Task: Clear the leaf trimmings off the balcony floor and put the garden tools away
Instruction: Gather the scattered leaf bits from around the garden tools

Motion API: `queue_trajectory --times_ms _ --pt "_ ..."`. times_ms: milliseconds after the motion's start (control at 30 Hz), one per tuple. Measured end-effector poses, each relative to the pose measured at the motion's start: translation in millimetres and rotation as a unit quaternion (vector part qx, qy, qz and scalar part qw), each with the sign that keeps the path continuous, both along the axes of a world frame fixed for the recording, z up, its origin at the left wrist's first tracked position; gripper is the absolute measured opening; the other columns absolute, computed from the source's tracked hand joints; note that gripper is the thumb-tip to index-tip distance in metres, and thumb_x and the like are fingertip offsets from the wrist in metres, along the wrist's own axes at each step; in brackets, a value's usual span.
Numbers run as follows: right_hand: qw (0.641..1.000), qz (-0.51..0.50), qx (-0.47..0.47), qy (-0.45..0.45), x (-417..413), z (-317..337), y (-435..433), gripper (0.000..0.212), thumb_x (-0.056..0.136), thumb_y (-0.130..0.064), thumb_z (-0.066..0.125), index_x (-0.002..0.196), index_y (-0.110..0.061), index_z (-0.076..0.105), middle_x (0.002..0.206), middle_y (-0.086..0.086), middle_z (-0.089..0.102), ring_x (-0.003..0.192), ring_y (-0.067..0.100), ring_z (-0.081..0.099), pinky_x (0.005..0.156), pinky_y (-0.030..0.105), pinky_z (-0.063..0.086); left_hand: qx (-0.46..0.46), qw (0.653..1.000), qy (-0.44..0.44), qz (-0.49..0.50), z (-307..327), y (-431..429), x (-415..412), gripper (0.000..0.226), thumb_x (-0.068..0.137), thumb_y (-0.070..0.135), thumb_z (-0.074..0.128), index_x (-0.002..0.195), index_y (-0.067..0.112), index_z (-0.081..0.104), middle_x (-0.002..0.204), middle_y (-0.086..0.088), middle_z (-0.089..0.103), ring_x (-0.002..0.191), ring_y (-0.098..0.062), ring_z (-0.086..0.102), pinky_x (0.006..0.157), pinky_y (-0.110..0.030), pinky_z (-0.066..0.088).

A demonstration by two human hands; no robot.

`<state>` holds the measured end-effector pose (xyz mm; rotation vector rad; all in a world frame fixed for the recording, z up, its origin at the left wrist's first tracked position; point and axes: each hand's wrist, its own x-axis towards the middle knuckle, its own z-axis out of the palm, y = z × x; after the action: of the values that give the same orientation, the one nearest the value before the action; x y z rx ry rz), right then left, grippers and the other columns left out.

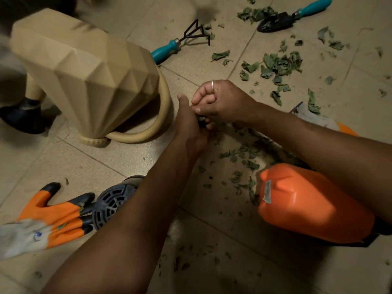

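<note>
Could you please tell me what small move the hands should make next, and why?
Probably drop the hands to the trimmings just beside them and scoop those in. The right hand pinches leaf bits against the left hand, so a handful is started, and those scraps lie closest.

Both forearms reach forward; the right hand (221, 101), fingers (203, 92) curled, meets the left hand (188, 126).

The can (84, 71) blocks the far left and the jug (314, 204) the near right; the floor (91, 162) just near the can is open.
</note>
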<state>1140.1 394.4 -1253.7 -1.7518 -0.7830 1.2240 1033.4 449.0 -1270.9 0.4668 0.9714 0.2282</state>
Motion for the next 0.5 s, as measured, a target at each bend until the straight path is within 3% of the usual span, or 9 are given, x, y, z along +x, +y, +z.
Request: queue_trajectory --times_ms 67,167,233,300,333,400,500 --pt "0.998 0.02 0.009 -0.056 -1 -1 1 0.018 0.087 -0.004 0.076 0.098 -0.011 0.063 0.089 0.019 0.072 0.076 0.031 0.072 0.063 0.046 0.063 -0.005 1.0 -0.016 -0.001 0 -1 -1 0.085 0.108 0.059 0.019 0.074 0.015 0.083 0.081 -0.008 0.075 0.071 -0.017 0.059 0.064 -0.028 0.042" --pt "0.992 0.042 0.025 -0.119 1 -1 3 0.026 0.084 -0.004 0.077 0.098 -0.014 0.058 0.083 0.006 0.067 0.072 0.026 0.07 0.064 0.041 0.063 -0.007 1.0 0.014 0.001 -1 -1 -5 0.069 0.11 0.055 0.023 0.089 0.009 0.071 0.061 -0.005 0.061 0.051 -0.011 0.052 0.047 -0.021 0.041" --pt "0.991 0.039 0.039 -0.121 3 2 6 0.026 0.084 -0.001 0.075 0.098 -0.011 0.056 0.085 0.003 0.064 0.072 0.017 0.071 0.066 0.036 0.061 -0.003 1.0 0.025 0.002 -4 1 -8 0.06 0.11 0.054 0.026 0.088 0.01 0.062 0.057 0.0 0.052 0.046 -0.008 0.043 0.039 -0.019 0.034" --pt "0.994 0.005 0.064 -0.093 8 2 11 0.018 0.088 0.003 0.066 0.099 -0.005 0.055 0.089 0.013 0.064 0.074 0.018 0.074 0.063 0.035 0.06 0.011 0.999 0.042 0.003 -9 4 -10 0.051 0.108 0.055 0.031 0.086 0.015 0.055 0.059 0.004 0.049 0.045 -0.006 0.038 0.038 -0.019 0.028" --pt "0.989 -0.015 0.072 -0.131 14 1 14 0.012 0.09 0.001 0.063 0.099 -0.003 0.057 0.088 0.011 0.064 0.072 0.011 0.071 0.061 0.031 0.057 0.019 0.998 0.053 0.001 -10 5 -10 0.047 0.107 0.056 0.035 0.086 0.018 0.051 0.059 0.006 0.047 0.045 -0.006 0.036 0.038 -0.019 0.025" --pt "0.955 -0.039 0.053 -0.29 34 -12 23 0.014 0.09 -0.005 0.061 0.103 -0.009 0.064 0.095 -0.002 0.062 0.077 0.0 0.061 0.068 0.025 0.052 0.025 0.998 0.065 -0.003 -12 5 -11 0.043 0.104 0.059 0.041 0.085 0.021 0.048 0.057 0.009 0.042 0.044 -0.005 0.033 0.039 -0.02 0.022" --pt "0.875 -0.013 -0.043 -0.481 71 -30 35 0.032 0.094 -0.017 0.063 0.126 -0.023 0.063 0.13 -0.002 0.052 0.118 0.014 0.049 0.101 0.033 0.048 0.019 0.999 0.043 -0.009 -11 4 -11 0.046 0.102 0.064 0.04 0.081 0.022 0.046 0.054 0.009 0.036 0.043 -0.006 0.028 0.039 -0.02 0.02"
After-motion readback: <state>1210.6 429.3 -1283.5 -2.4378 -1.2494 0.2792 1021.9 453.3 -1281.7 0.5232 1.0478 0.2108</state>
